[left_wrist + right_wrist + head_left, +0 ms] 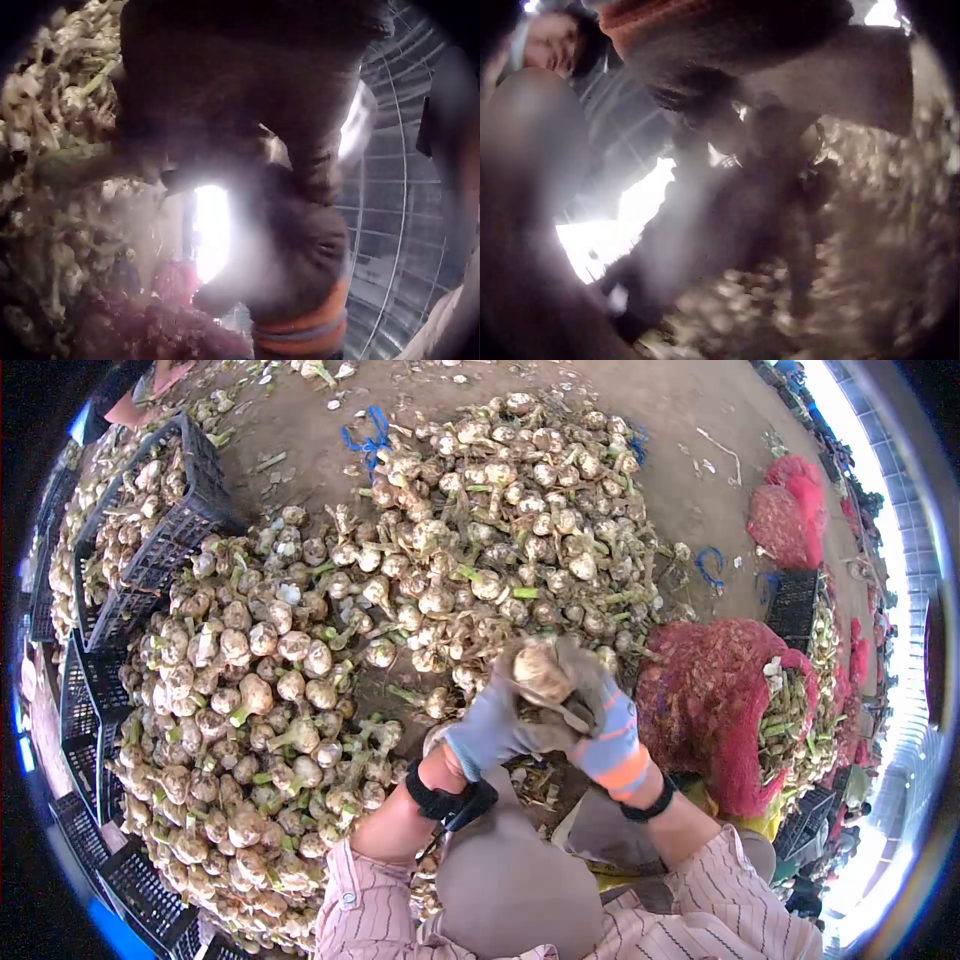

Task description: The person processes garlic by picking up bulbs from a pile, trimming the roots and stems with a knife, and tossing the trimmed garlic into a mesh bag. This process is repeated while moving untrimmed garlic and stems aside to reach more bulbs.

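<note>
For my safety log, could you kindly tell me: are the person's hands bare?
No, the left hand and right hand both wear gloves in the head view.

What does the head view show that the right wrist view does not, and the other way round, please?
Only the head view clearly shows the black crates, the red net sacks and the garlic bulb between the hands. Only the right wrist view shows part of the person's face. Both show heaped garlic and the gloved right hand, though dark and blurred in the right wrist view.
</note>
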Demonstrator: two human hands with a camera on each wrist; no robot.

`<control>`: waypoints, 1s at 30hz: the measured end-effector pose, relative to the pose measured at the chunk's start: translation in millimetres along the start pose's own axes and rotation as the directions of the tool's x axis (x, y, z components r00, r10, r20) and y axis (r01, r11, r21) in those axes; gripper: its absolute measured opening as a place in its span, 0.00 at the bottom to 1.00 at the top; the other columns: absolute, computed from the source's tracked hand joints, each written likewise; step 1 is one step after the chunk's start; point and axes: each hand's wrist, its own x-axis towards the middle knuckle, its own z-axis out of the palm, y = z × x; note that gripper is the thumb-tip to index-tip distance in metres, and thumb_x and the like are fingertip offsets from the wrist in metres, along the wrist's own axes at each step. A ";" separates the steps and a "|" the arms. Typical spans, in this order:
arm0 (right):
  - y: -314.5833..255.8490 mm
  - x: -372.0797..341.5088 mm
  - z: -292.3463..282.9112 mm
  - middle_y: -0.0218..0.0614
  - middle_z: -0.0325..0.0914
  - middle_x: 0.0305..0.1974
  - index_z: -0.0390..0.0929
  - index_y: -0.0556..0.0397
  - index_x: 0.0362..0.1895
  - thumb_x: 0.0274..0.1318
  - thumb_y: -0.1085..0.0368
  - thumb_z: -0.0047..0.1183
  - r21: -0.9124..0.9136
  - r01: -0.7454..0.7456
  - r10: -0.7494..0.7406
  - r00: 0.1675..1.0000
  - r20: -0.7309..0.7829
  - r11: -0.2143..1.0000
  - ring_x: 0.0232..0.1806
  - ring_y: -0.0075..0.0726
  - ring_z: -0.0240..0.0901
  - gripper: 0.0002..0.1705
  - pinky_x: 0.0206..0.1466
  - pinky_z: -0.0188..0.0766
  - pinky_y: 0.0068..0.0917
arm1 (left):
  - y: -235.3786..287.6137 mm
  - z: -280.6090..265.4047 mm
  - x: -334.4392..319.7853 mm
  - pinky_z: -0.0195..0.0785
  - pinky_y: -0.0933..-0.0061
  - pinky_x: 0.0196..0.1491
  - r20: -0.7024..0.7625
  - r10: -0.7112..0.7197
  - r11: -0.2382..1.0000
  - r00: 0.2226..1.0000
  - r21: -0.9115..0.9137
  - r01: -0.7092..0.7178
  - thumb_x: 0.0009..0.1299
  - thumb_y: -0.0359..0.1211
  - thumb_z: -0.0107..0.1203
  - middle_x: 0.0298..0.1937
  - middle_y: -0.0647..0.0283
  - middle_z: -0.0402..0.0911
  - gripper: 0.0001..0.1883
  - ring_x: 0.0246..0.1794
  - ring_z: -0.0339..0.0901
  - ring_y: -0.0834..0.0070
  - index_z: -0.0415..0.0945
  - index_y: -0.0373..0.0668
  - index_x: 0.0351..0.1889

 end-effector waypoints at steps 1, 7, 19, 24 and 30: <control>-9.2 -1.9 0.0 0.44 0.70 0.53 0.67 0.59 0.56 0.34 0.76 0.60 0.219 -0.138 0.126 0.990 0.067 0.966 0.55 0.38 0.67 0.37 0.54 0.67 0.28 | 2.4 -6.4 -6.2 0.62 0.70 0.58 -0.004 0.049 0.963 0.999 0.267 -0.046 0.55 0.38 0.67 0.54 0.62 0.71 0.40 0.49 0.72 0.72 0.54 0.40 0.61; -24.6 -3.0 -23.5 0.40 0.78 0.36 0.74 0.54 0.45 0.36 0.67 0.60 -0.397 -0.036 0.157 0.948 0.277 0.917 0.35 0.45 0.77 0.25 0.35 0.73 0.35 | -10.9 -38.5 -45.0 0.53 0.62 0.64 0.187 0.196 0.518 0.963 0.814 -0.264 0.58 0.37 0.62 0.51 0.72 0.76 0.28 0.47 0.75 0.82 0.65 0.50 0.57; -11.0 -12.2 -8.6 0.41 0.73 0.32 0.73 0.50 0.43 0.30 0.58 0.60 -0.585 0.104 0.173 0.901 0.398 0.805 0.35 0.47 0.72 0.28 0.36 0.70 0.38 | -18.2 -26.9 -56.8 0.68 0.65 0.50 0.298 0.236 0.449 0.925 0.811 -0.376 0.59 0.34 0.56 0.45 0.68 0.78 0.21 0.40 0.77 0.71 0.71 0.52 0.53; 82.1 -24.9 -27.5 0.40 0.76 0.36 0.74 0.55 0.44 0.43 0.66 0.53 -0.934 0.258 0.343 0.878 0.333 0.248 0.34 0.45 0.74 0.19 0.36 0.70 0.35 | 28.6 4.6 -83.2 0.66 0.71 0.51 0.183 0.209 0.895 0.961 0.361 -0.263 0.45 0.40 0.70 0.50 0.61 0.75 0.34 0.50 0.72 0.73 0.69 0.40 0.50; 24.8 -21.4 -35.2 0.39 0.77 0.47 0.73 0.60 0.48 0.52 0.69 0.54 0.435 -0.638 0.651 0.746 0.143 0.636 0.44 0.30 0.74 0.17 0.46 0.71 0.25 | 24.9 6.2 -67.8 0.66 0.71 0.53 -0.042 0.260 0.870 0.965 0.443 -0.215 0.44 0.36 0.70 0.47 0.59 0.75 0.43 0.47 0.74 0.69 0.59 0.37 0.59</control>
